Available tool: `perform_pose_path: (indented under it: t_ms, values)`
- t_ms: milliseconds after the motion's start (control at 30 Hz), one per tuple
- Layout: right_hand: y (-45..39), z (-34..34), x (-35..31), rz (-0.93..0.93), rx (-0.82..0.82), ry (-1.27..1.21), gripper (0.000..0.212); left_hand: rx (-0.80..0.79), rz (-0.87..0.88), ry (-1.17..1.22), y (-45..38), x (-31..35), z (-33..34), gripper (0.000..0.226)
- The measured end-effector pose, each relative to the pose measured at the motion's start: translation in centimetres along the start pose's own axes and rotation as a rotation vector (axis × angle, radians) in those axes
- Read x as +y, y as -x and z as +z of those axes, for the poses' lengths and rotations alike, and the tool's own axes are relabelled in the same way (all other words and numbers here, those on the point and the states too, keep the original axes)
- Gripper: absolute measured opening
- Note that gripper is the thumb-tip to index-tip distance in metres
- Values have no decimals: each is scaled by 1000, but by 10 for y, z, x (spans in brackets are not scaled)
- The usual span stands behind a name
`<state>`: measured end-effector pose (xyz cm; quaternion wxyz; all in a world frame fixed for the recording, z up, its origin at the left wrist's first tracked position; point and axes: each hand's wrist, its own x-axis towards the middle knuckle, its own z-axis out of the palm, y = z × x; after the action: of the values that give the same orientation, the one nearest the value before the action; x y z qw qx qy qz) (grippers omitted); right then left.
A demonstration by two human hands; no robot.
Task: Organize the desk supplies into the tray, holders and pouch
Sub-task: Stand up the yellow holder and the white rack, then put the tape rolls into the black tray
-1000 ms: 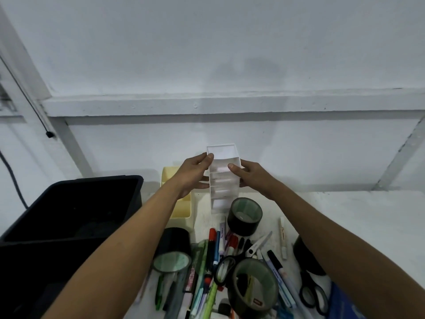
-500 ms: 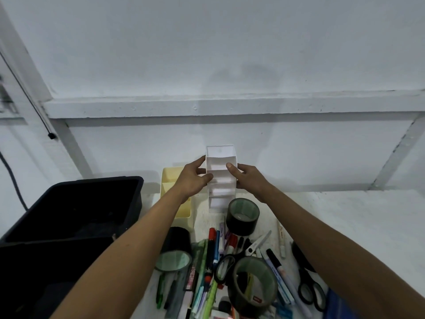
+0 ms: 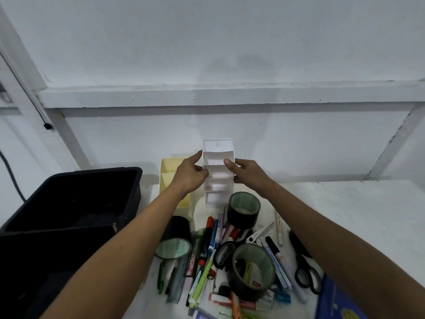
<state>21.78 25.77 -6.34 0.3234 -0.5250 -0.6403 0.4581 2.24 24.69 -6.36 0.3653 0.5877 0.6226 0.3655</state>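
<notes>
The white desk (image 3: 345, 208) runs along a white wall, and its near middle is heaped with supplies. At the far left sits a big black bin (image 3: 69, 203), open at the top; its inside is too dark to tell what it holds. Just right of it stands a pale yellow holder (image 3: 169, 171), its visible compartments bare, partly hidden behind the left forearm.

Beside that, against the wall, stands a white tiered holder (image 3: 217, 171) with stepped compartments that look empty. Both hands are on it. The left hand (image 3: 189, 174) has its grip closed around the holder's left wall, thumb at the front edge and fingers curled at the side. The right hand (image 3: 249, 172) pinches the right wall, thumb on the front rim and fingers behind.

In front of the holder lie three tape rolls: one dark roll (image 3: 243, 209) just below the holder, another (image 3: 174, 238) near the left forearm, and a third (image 3: 253, 270) nearest the camera. Between and under them is a loose pile of markers and pens (image 3: 210, 245), touching and overlapping. Black-handled scissors (image 3: 303, 268) lie beside the right forearm, and a blue pouch (image 3: 338, 302) shows at the bottom right corner.
</notes>
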Motion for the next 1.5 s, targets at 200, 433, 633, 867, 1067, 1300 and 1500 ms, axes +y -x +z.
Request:
perform_pose_path:
  t_ms: [200, 433, 633, 867, 1067, 1300, 1500]
  values:
    - [30, -6, 4, 27, 60, 231, 81, 82, 12, -207, 30, 6, -13, 65]
    - [65, -11, 19, -57, -70, 476, 73, -104, 48, -426, 94, -6, -50, 71]
    - [74, -2, 25, -100, -195, 690, 70, -186, -11, -667, 136, -31, -57, 89]
    - [74, 11, 43, -113, -129, 829, 34, 24, -21, -765, 157, -48, -47, 69]
    - [86, 10, 19, -198, -39, 781, 28, 102, 75, -716, 155, -45, -50, 37]
    - [104, 42, -70, -309, -48, 670, 28, 222, 150, -662, 141, -10, -124, 23]
    - [83, 122, -136, -455, -64, 621, 21, 340, -158, -434, 128, -15, -235, 20]
